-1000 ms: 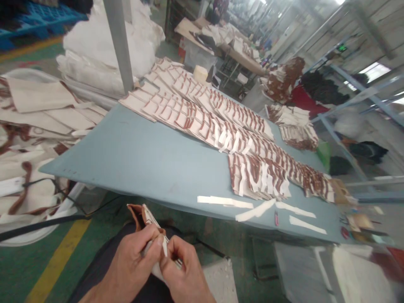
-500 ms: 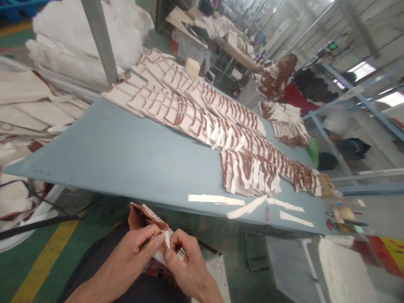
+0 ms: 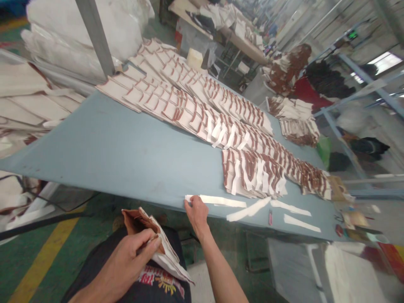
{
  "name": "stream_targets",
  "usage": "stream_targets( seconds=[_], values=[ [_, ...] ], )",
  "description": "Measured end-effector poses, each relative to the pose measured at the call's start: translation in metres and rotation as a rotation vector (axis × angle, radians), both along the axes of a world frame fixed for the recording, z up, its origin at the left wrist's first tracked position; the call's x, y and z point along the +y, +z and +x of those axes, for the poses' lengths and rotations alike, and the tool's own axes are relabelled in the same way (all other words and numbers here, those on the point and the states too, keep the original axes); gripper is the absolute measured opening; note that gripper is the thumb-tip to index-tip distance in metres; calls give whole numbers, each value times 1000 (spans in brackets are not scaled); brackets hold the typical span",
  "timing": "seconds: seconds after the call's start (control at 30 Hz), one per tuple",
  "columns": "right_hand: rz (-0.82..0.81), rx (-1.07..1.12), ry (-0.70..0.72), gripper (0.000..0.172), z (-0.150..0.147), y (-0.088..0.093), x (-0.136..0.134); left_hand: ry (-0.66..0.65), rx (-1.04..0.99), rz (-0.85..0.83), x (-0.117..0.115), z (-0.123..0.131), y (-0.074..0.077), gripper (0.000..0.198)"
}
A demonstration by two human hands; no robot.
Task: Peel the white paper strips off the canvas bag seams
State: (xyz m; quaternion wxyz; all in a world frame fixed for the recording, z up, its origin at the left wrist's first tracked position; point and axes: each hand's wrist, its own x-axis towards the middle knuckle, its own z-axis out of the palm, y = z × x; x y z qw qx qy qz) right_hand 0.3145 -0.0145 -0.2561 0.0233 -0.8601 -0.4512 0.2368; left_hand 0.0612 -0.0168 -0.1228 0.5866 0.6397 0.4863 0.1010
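My left hand (image 3: 132,256) is closed on a stack of cream pieces with brown trim (image 3: 158,244), held over my lap. My right hand (image 3: 196,212) has reached to the near edge of the blue table (image 3: 126,155); its fingers are curled on the left end of a white paper strip (image 3: 217,201) lying there. More white strips (image 3: 249,209) lie to the right along the same edge. Rows of overlapping cream-and-brown pieces (image 3: 202,113) run along the table's far side, with a shorter batch (image 3: 252,174) close to the strips.
A grey post (image 3: 94,38) rises at the table's far left corner beside white bagged material (image 3: 94,21). Cream fabric (image 3: 28,101) is stacked at the left. Further piles (image 3: 296,122) and other tables stand beyond. A small red tool (image 3: 270,217) lies among the strips.
My right hand left the stack at my lap and moved up to the table edge, onto the white strip. My left hand keeps hold of the stack.
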Motion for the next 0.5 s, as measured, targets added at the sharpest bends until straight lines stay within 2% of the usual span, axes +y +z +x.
stream_targets(
  seconds=[0.13,0.27,0.5],
  values=[
    [-29,-8,17,25,6,-13,2,23,44,14,0,8,-10,50],
    [5,57,3,25,16,-18,3,65,94,56,-1,14,-23,50],
    [177,437,-8,31,26,-14,6,158,259,157,9,17,-41,35]
  ],
)
